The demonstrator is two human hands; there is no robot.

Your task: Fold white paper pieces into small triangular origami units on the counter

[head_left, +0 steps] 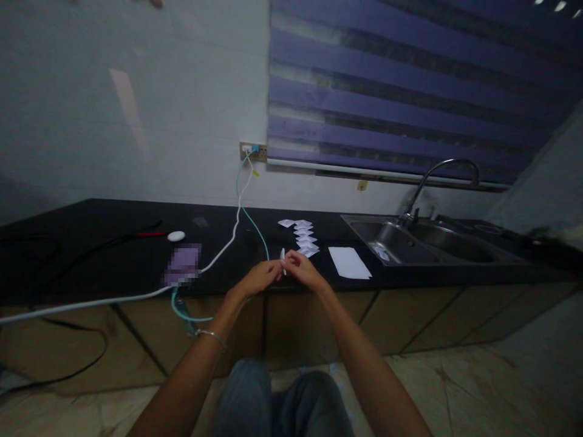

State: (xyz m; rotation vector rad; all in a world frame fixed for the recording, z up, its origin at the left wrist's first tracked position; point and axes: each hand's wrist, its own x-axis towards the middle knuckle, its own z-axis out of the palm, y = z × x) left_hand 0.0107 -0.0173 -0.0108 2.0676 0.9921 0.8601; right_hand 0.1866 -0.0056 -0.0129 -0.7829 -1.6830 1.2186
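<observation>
Between my two hands, just over the counter's front edge, is a small folded piece of white paper (283,254), seen nearly edge-on. My left hand (264,274) pinches it from the left, fingers closed. From the other side my right hand (301,267) grips it too, with bent fingers. Beyond my hands lies a column of several folded white paper pieces (303,232), overlapping one another. A stack of white paper sheets (350,263) rests flat to the right of my right hand.
A steel double sink (387,243) with a tall faucet (426,176) is set in the black counter (218,224) at right. A white cable (235,227) and a teal cable (257,226) run from the wall socket (262,153). At left are a white round object (176,236) and a blurred purple item (184,261).
</observation>
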